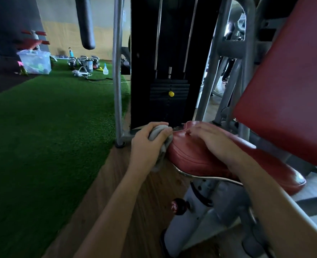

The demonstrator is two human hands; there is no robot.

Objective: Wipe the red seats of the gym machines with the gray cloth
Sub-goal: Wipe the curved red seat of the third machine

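Here, I am gripping the crumpled gray cloth (159, 134) in my left hand (148, 146), pressing it against the left edge of the padded red vinyl seat (191, 157). My right hand (210, 138) is lying flat on the seat's top, fingers relaxed and holding nothing. Well away on the green artificial turf (51, 127), a clear plastic storage bin (42, 57) is holding green and pink things too blurred to name. Near it, a blue water bottle (71, 52) and a small clear squeeze bottle (105, 70) are standing upright.
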